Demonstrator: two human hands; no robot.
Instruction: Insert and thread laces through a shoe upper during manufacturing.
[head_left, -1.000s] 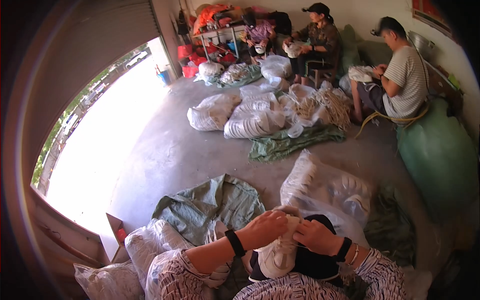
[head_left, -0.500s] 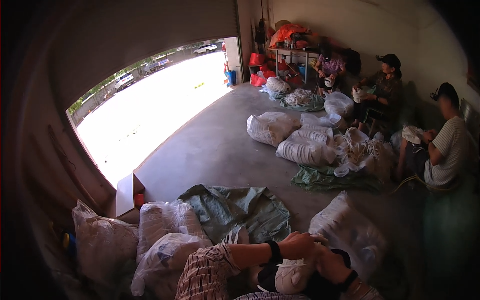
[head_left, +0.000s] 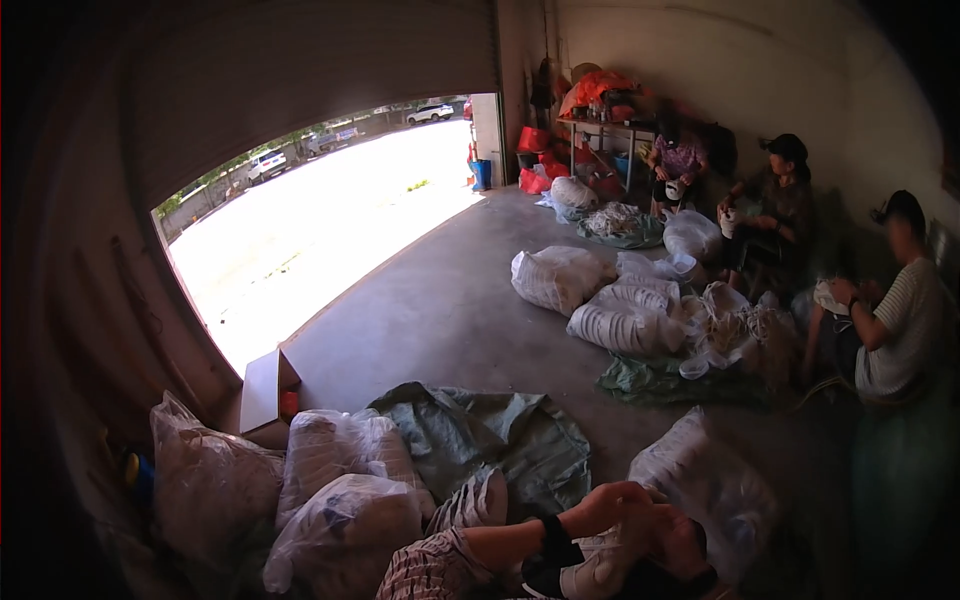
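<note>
White piece [head_left: 600,565] sits clamped under both hands, left [head_left: 612,503] and right [head_left: 675,535], fingers curled tight on it; it might slip onto the floor [head_left: 440,320] if that clamp eases.

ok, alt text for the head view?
At the bottom edge, the person's left hand and right hand meet over a white and black item. Clear plastic sacks and a green tarp lie on a garage floor; three seated people work opposite.
</note>
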